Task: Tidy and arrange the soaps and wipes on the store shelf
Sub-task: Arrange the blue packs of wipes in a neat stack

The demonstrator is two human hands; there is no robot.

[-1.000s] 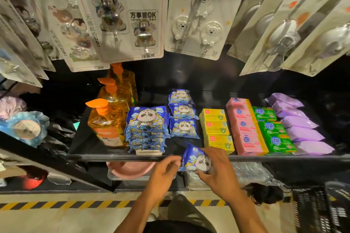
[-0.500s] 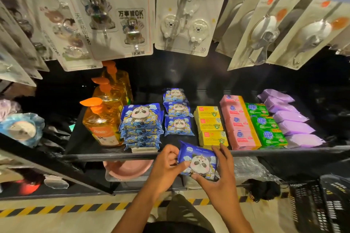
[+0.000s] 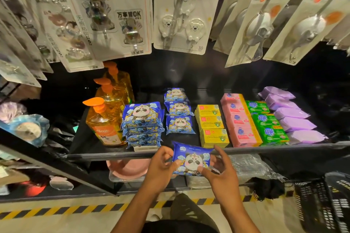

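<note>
Above both grips, carded adhesive hooks hang in overlapping rows over a dark store shelf, whose front edge runs just behind the grips. Below the grips is a pale floor crossed by a yellow-and-black hazard stripe.

Low and to the right of the right grip stands a black mesh basket; its contents cannot be made out. On the lower level, a pink basin lies left of the left grip and a bundle in clear film lies right of the right grip.

Shelf contents, from far left of the grips to far right:
- orange pump bottles, three in a file running back
- a stack of large blue panda wipes
- three small panda packs in a file directly beyond the grips
- yellow soap boxes
- pink soap bars
- green soap bars
- purple packs

One small wipes pack is held between the grips, off the shelf and just in front of its edge, printed face up and slightly tilted. The left grip pinches the pack's left edge, fingers curled. The right grip holds the right side, thumb on the lower front face and fingers spread behind.
</note>
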